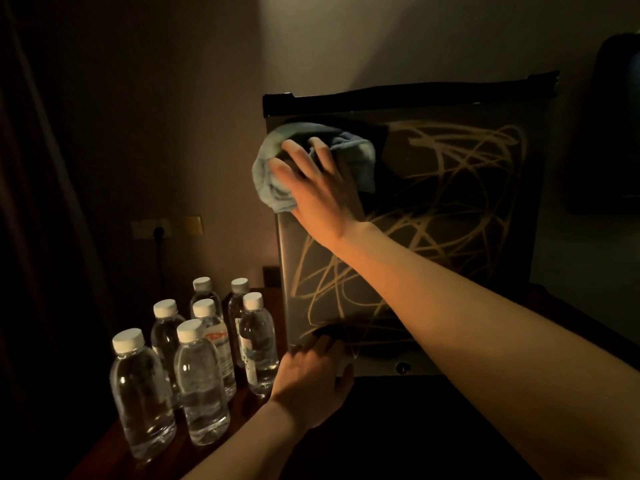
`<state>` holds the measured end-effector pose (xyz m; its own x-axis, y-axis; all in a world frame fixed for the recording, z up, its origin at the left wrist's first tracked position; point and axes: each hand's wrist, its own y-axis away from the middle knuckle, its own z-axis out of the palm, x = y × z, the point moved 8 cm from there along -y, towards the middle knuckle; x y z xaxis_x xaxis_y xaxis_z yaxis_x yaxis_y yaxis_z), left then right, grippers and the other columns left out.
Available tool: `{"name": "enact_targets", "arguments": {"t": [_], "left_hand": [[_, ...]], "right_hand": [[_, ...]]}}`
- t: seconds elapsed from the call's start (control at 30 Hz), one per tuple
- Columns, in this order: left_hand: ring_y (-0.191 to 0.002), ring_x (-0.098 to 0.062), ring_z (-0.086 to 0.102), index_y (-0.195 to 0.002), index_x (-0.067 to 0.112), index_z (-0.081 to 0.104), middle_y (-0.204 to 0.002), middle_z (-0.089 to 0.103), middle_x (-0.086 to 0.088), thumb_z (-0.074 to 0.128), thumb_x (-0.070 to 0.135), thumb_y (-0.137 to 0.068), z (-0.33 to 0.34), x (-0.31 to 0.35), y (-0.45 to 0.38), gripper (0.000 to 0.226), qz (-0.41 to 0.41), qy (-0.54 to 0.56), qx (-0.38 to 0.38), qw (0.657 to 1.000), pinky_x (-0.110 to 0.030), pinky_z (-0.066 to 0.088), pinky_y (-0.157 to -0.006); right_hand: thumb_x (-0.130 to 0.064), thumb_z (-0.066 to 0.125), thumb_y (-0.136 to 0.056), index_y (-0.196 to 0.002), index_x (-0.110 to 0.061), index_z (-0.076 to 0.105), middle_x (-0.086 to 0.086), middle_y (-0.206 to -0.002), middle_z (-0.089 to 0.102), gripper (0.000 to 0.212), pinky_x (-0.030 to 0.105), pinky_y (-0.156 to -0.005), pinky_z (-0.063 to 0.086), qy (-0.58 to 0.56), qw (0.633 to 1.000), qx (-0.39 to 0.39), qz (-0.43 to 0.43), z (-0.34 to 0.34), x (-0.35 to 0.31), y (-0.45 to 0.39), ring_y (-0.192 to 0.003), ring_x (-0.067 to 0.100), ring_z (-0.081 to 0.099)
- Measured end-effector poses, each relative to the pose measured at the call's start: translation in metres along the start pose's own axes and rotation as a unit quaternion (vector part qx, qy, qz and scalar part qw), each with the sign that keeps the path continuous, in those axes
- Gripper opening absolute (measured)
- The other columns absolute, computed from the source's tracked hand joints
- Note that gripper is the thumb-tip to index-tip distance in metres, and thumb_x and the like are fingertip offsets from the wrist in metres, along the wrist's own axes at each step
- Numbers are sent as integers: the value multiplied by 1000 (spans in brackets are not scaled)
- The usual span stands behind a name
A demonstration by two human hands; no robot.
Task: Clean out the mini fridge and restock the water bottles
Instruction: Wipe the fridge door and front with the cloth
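Observation:
A dark mini fridge [460,271] stands on the table, its door shut and covered in pale scribbled marks. My right hand [318,192] presses a light blue cloth [356,157] flat against the upper left of the door, fingers spread; a patch around the cloth is free of marks. My left hand [311,379] rests against the door's lower left corner, fingers curled at the recessed edge. Several clear water bottles [201,375] with white caps stand in a cluster on the table, left of the fridge.
The dark wooden table [104,459] carries the fridge and bottles; its front left edge is near the closest bottle. A wall socket with a black plug [159,232] sits behind the bottles. A dark curtain hangs at far left. The room is dim.

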<state>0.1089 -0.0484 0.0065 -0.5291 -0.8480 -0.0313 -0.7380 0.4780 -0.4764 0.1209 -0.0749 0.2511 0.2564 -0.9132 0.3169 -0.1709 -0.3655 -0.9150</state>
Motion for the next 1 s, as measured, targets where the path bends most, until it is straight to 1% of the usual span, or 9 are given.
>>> {"name": "enact_targets", "arguments": {"t": [0.13,0.23,0.3,0.4,0.5,0.6,0.73,0.9,1.0], "left_hand": [[-114,-16,57,-129,30,50,-129,53,7,31,54,-94,3,-1,3,46,3,-1,-13,1000,-31,47,-85],[-120,-15,52,-132,30,45,-135,48,8,32,53,-96,3,0,4,45,3,3,-29,1000,-30,44,-91],[-121,-14,51,-133,30,44,-135,47,8,32,53,-97,2,5,4,44,4,0,-34,999,-29,43,-90],[-119,-14,54,-137,33,41,-138,45,9,32,53,-98,4,19,5,44,22,3,-36,999,-28,41,-83],[-120,-13,53,-131,32,46,-134,48,10,35,52,-96,6,34,2,41,30,20,-16,999,-28,42,-84],[-117,-14,53,-123,32,49,-126,52,10,36,53,-93,8,46,-4,38,36,28,-10,999,-30,43,-85],[-117,-13,53,-126,31,49,-128,51,9,37,52,-95,2,50,-13,40,36,30,1,999,-28,43,-85],[-117,-15,52,-122,30,51,-126,53,7,38,51,-94,-6,56,-18,37,31,22,8,999,-29,42,-89],[-120,-14,51,-128,32,49,-131,52,8,38,51,-95,-7,56,-15,40,24,20,5,1000,-30,42,-90]], "right_hand": [[-11,75,-70,-127,-16,60,13,-140,53,60,52,-93,46,24,1000,-6,-11,0,3,-2,-124,42,48],[-13,77,-70,-131,-17,58,11,-141,52,63,47,-90,50,30,999,1,21,-9,16,4,-125,38,48],[-17,79,-70,-132,-19,57,8,-142,51,66,45,-88,51,38,998,2,53,-15,29,11,-126,36,47],[-23,79,-72,-134,-23,54,5,-145,49,66,43,-91,50,60,995,-4,81,-26,51,21,-129,33,45],[-26,77,-75,-137,-24,50,4,-149,43,68,45,-97,47,70,992,-23,105,-38,76,33,-133,33,39],[-29,74,-77,-137,-25,48,7,-150,41,66,48,-98,44,82,985,-12,148,-54,108,49,-132,36,38],[-32,73,-80,-140,-24,45,10,-151,38,67,49,-102,42,95,976,-15,197,-64,140,68,-133,38,36],[-27,77,-76,-137,-21,50,13,-148,42,67,52,-97,44,71,976,-3,207,-58,119,63,-132,41,37],[-23,79,-71,-132,-19,54,11,-146,46,66,52,-92,45,65,987,-21,142,-46,92,65,-129,41,41]]}}
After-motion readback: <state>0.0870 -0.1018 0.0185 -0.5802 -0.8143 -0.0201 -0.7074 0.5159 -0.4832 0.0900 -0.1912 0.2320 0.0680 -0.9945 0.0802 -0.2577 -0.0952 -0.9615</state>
